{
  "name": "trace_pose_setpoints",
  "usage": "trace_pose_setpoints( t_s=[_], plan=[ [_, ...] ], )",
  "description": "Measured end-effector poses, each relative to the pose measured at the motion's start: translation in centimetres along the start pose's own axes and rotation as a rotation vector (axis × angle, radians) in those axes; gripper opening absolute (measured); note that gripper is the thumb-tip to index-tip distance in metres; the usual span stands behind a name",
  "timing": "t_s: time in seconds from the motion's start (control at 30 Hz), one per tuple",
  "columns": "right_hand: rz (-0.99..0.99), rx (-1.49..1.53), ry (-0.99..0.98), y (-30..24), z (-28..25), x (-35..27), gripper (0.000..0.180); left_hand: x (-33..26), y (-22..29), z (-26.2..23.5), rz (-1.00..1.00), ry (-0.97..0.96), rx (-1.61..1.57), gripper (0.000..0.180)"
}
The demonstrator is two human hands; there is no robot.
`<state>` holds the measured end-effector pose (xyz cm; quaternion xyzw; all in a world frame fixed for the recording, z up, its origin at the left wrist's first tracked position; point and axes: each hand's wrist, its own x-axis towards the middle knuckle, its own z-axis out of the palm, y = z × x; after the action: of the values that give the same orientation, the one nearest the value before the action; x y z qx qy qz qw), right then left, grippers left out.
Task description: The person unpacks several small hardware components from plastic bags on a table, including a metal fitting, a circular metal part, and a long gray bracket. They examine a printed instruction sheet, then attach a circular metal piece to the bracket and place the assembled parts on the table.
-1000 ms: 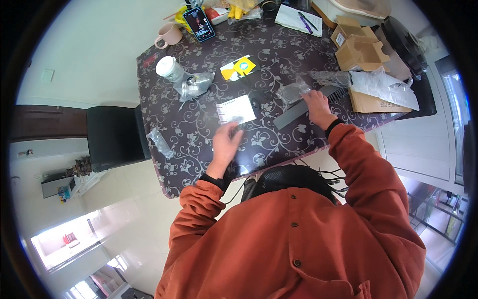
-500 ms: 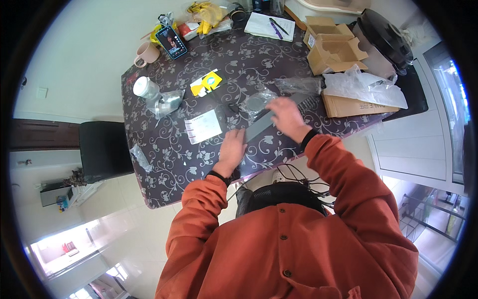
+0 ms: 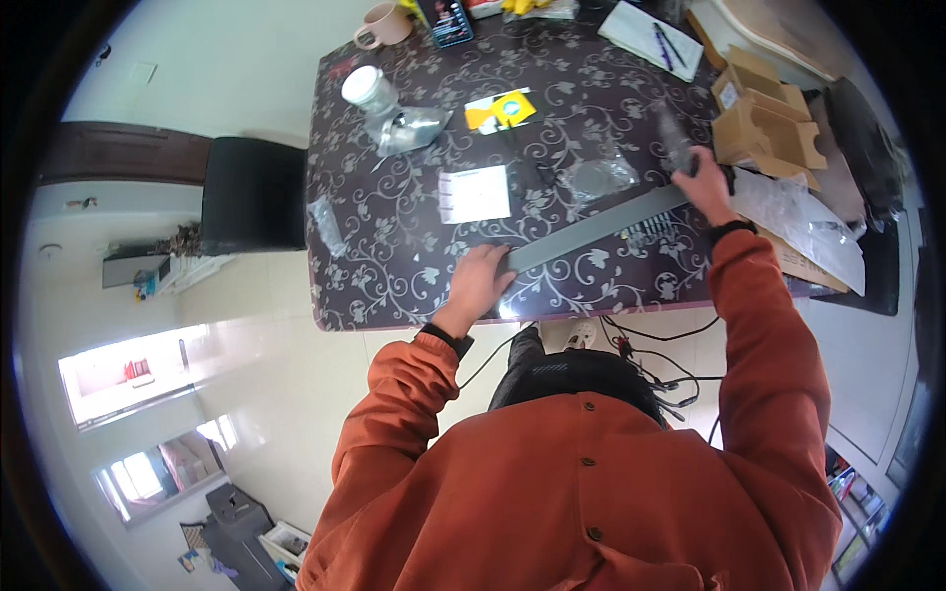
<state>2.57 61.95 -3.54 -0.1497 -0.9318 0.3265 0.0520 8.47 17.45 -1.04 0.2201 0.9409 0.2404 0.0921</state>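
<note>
A long flat grey bar (image 3: 601,226) lies across the near part of a dark table with a pale floral pattern (image 3: 394,266). My left hand (image 3: 480,279) rests on the bar's near-left end, fingers closed over it. My right hand (image 3: 702,180) is at the bar's far-right end and grips it there, with a clear plastic bag (image 3: 673,141) just above the fingers. Another clear bag (image 3: 599,178) lies on the table just beyond the bar's middle. Both arms wear orange sleeves.
A white paper sheet (image 3: 474,193), a yellow card (image 3: 506,109), a silver foil pouch (image 3: 411,128), a white-lidded jar (image 3: 367,90) and a pink mug (image 3: 383,24) are farther out. Open cardboard boxes (image 3: 764,123) and plastic wrap (image 3: 803,222) crowd the right edge. A black chair (image 3: 253,195) stands left.
My hands were close together near the table's middle; now they are spread wide apart, each at one end of the grey bar, which lies along the near edge.
</note>
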Motion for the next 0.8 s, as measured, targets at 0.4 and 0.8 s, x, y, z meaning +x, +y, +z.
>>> trace_pose_setpoints(
  t_s=[0.4,0.8],
  plan=[
    [0.387,1.824,-0.619,-10.5,-3.8,-7.1,0.048,6.1,-10.7,-1.7,-0.486,0.402,-0.397,0.024],
    [0.570,1.558,-0.437,-17.5,4.3,-10.2,0.039,3.7,-9.8,-4.1,-0.603,0.410,-1.147,0.011]
  ],
)
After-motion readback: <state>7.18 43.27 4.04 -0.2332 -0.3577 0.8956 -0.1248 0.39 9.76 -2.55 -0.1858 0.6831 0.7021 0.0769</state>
